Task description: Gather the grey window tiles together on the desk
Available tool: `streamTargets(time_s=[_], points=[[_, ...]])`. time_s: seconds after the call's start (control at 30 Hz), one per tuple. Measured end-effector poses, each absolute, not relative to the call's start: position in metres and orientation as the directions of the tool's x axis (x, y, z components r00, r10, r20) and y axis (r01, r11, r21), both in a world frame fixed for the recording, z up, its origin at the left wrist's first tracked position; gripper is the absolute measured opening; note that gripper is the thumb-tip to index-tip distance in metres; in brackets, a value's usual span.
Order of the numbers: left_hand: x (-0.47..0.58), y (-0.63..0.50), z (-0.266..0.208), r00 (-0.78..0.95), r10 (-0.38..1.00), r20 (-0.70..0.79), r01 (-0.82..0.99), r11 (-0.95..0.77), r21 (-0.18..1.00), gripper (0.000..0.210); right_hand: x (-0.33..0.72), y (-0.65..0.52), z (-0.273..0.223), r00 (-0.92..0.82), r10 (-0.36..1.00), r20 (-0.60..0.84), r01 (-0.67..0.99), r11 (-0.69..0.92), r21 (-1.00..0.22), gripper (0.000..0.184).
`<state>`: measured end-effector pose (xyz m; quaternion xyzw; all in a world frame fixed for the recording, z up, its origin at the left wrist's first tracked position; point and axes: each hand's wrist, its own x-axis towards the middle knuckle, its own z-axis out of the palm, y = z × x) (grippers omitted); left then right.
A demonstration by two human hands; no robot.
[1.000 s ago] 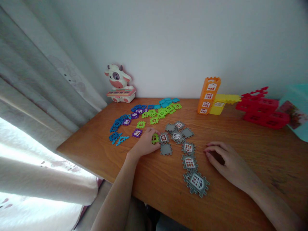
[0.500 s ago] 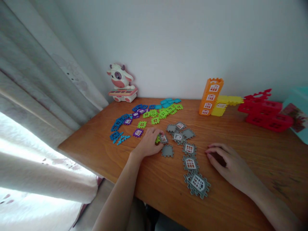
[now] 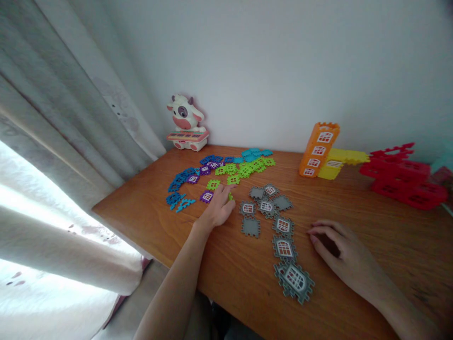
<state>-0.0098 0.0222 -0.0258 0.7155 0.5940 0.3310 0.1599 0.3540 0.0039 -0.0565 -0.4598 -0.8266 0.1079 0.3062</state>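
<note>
Nearest, the right hand (image 3: 345, 257) rests palm-down on the brown wooden table (image 3: 354, 302), fingers loosely curled, holding nothing. Beside it lie grey plastic window tiles (image 3: 284, 247), about 9 counted, the nearest close to the table's front edge. The left hand (image 3: 218, 208) lies flat with fingers extended, covering a green plastic interlocking tile (image 3: 230, 196) rather than gripping it, just beside a purple window tile (image 3: 207, 196). Bare wood lies between both hands. Farther back: 1 orange tower (image 3: 318, 150), 1 red block structure (image 3: 406, 177), 1 cow toy (image 3: 187, 123).
</note>
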Motion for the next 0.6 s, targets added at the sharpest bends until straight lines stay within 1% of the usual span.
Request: streamTargets(time_s=[0.07, 0.1, 0.2, 0.27, 0.33, 0.37, 0.4, 0.43, 0.5, 0.53, 0.57, 0.6], points=[[-0.014, 0.033, -0.031, -0.134, 0.951, 0.279, 0.640, -0.132, 0.757, 0.050, 0.354, 0.005, -0.058, -0.387, 0.821, 0.420, 0.690, 0.560, -0.459, 0.026], [-0.017, 0.038, -0.034, -0.262, 0.935, 0.238, 0.555, -0.056, 0.830, 0.046, 0.354, 0.006, -0.058, -0.384, 0.819, 0.427, 0.689, 0.562, -0.458, 0.027], [-0.028, 0.054, -0.043, -0.365, 0.913, 0.183, 0.471, 0.012, 0.882, 0.041, 0.354, 0.007, -0.058, -0.380, 0.811, 0.445, 0.689, 0.570, -0.448, 0.026], [-0.034, 0.060, -0.047, -0.444, 0.874, 0.198, 0.414, 0.004, 0.910, 0.052, 0.354, 0.006, -0.057, -0.382, 0.807, 0.450, 0.688, 0.574, -0.444, 0.026], [-0.038, 0.062, -0.048, -0.501, 0.819, 0.279, 0.400, -0.066, 0.914, 0.066, 0.353, 0.006, -0.056, -0.387, 0.806, 0.448, 0.685, 0.577, -0.445, 0.025], [-0.038, 0.062, -0.048, -0.501, 0.791, 0.351, 0.440, -0.117, 0.890, 0.070, 0.353, 0.006, -0.056, -0.388, 0.806, 0.446, 0.684, 0.577, -0.446, 0.026], [-0.037, 0.060, -0.047, -0.472, 0.765, 0.438, 0.512, -0.167, 0.843, 0.070, 0.353, 0.006, -0.056, -0.390, 0.808, 0.443, 0.684, 0.576, -0.448, 0.026], [-0.035, 0.058, -0.045, -0.412, 0.744, 0.526, 0.598, -0.214, 0.772, 0.065, 0.353, 0.005, -0.056, -0.389, 0.810, 0.438, 0.686, 0.572, -0.450, 0.026], [-0.028, 0.050, -0.040, -0.230, 0.732, 0.642, 0.742, -0.296, 0.602, 0.047, 0.353, 0.005, -0.056, -0.388, 0.816, 0.428, 0.688, 0.566, -0.455, 0.026], [-0.023, 0.045, -0.037, -0.129, 0.748, 0.652, 0.765, -0.344, 0.545, 0.036, 0.353, 0.005, -0.055, -0.387, 0.819, 0.424, 0.689, 0.562, -0.458, 0.026], [-0.017, 0.040, -0.035, -0.016, 0.776, 0.630, 0.766, -0.396, 0.506, 0.031, 0.353, 0.005, -0.053, -0.382, 0.822, 0.421, 0.688, 0.558, -0.464, 0.025], [-0.010, 0.034, -0.032, 0.102, 0.796, 0.597, 0.762, -0.448, 0.468, 0.034, 0.353, 0.003, -0.051, -0.380, 0.823, 0.421, 0.684, 0.557, -0.471, 0.025]])
